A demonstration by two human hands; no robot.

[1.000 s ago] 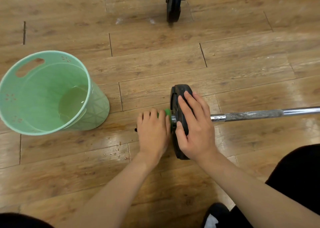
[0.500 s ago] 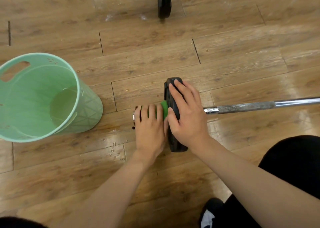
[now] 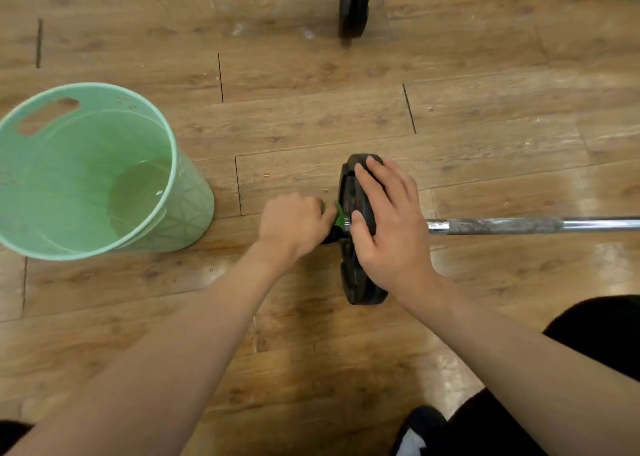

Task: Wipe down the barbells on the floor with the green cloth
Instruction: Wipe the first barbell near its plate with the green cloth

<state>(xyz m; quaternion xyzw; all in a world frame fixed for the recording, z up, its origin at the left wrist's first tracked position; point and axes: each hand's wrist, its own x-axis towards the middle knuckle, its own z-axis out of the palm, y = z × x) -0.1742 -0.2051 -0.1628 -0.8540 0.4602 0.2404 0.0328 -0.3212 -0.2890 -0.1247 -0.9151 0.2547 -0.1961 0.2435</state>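
A barbell lies on the wooden floor in front of me, its steel bar (image 3: pixel 519 225) running off to the right. My right hand (image 3: pixel 391 234) rests flat over its black weight plate (image 3: pixel 360 289), fingers spread across the rim. My left hand (image 3: pixel 294 223) is closed around the green cloth (image 3: pixel 338 215) on the bar's short end sleeve, just left of the plate. Only a small fold of cloth shows between my fist and the plate. A second barbell (image 3: pixel 353 2) with a black plate lies across the top of the view.
A pale green plastic bucket (image 3: pixel 187 192) with a little water in it stands on the floor at the left, close to my left hand. My dark-clothed knee (image 3: pixel 595 338) and a shoe (image 3: pixel 415 431) are at the lower right.
My left hand has turned on the sleeve and now covers the sleeve's tip. My right hand stays on the plate. The view has shifted slightly.
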